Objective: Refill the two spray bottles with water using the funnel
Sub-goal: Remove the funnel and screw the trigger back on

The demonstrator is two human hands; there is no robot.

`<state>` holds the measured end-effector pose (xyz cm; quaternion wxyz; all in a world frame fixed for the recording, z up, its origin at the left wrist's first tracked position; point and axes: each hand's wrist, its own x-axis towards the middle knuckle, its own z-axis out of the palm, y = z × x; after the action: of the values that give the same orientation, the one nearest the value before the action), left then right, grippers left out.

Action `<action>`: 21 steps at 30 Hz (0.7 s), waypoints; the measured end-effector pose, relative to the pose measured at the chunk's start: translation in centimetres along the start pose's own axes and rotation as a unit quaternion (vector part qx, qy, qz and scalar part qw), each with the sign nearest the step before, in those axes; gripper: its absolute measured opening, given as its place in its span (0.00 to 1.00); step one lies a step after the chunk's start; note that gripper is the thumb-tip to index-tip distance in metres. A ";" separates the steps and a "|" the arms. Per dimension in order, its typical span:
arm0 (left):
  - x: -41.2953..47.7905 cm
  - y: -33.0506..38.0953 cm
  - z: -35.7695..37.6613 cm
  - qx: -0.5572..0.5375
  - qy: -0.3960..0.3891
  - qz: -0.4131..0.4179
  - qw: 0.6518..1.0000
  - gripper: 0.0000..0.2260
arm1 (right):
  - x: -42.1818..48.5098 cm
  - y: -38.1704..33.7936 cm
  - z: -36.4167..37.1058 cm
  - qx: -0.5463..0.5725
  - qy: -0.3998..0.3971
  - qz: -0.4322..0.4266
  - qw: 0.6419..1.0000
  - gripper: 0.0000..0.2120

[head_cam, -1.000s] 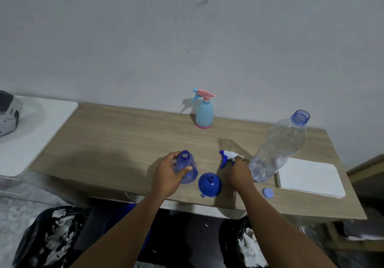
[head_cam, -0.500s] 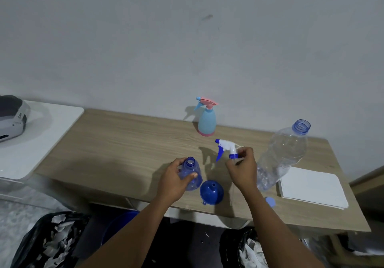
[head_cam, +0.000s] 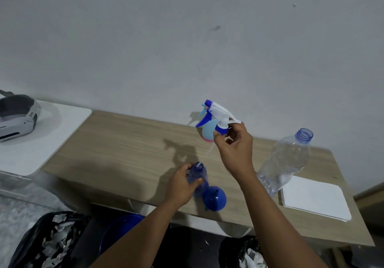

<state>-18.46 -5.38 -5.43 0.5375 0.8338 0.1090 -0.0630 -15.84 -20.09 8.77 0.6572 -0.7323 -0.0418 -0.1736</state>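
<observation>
My left hand [head_cam: 182, 184] grips a small translucent blue spray bottle [head_cam: 198, 174] that stands open-necked near the table's front edge. A thin dip tube runs down into its neck from the white-and-blue spray head [head_cam: 216, 117], which my right hand [head_cam: 234, 147] holds high above the table. A blue funnel [head_cam: 215, 199] lies mouth-down just right of the blue bottle. The second spray bottle [head_cam: 208, 131], light blue with a pink base, stands at the back by the wall, partly hidden behind the raised spray head. A large clear water bottle [head_cam: 286, 159], uncapped, leans at the right.
A stack of white paper [head_cam: 315, 201] lies on the wooden table [head_cam: 128, 143] at the right. A white side table [head_cam: 41, 134] with a grey-white device [head_cam: 16, 116] stands at the left. Black bags of shredded paper [head_cam: 47, 240] and a blue bucket [head_cam: 120, 230] sit under the table.
My right hand has lifted the spray head up off the table to well above the blue bottle. My left hand has stayed on the bottle. The view has tilted upward.
</observation>
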 end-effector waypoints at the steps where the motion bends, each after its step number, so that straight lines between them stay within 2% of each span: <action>1: -0.1 0.1 0.0 -0.002 -0.004 -0.001 1.000 0.24 | -0.1 0.0 0.1 -0.017 -0.004 -0.012 1.000 0.15; 6: 0.1 -0.6 0.1 -0.025 -0.014 -0.001 1.000 0.27 | -0.4 1.4 0.5 -0.061 -0.042 -0.020 0.997 0.17; 9: -0.1 -0.5 0.2 -0.040 -0.008 0.010 0.999 0.27 | -1.5 4.3 0.9 -0.086 -0.081 0.044 0.992 0.13; 12: -0.2 -0.8 0.4 -0.061 0.001 0.021 0.998 0.25 | -2.8 6.9 1.4 -0.091 -0.107 0.123 0.982 0.15; 14: -0.3 -1.1 0.6 -0.061 0.002 0.035 0.997 0.22 | -3.4 8.0 1.7 -0.093 -0.114 0.122 0.982 0.14; 17: -0.5 -1.6 1.0 -0.055 0.012 0.052 0.997 0.25 | -4.2 9.1 2.1 -0.105 -0.118 0.091 0.983 0.11; 21: -1.1 -1.1 1.1 -0.036 0.031 0.058 0.997 0.25 | -5.1 10.2 2.1 -0.093 -0.119 0.092 0.984 0.11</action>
<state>-19.79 -6.08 -6.58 0.5660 0.8206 0.0791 -0.0023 -17.24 -18.49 -2.67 0.5896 -0.8065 -0.0360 -0.0271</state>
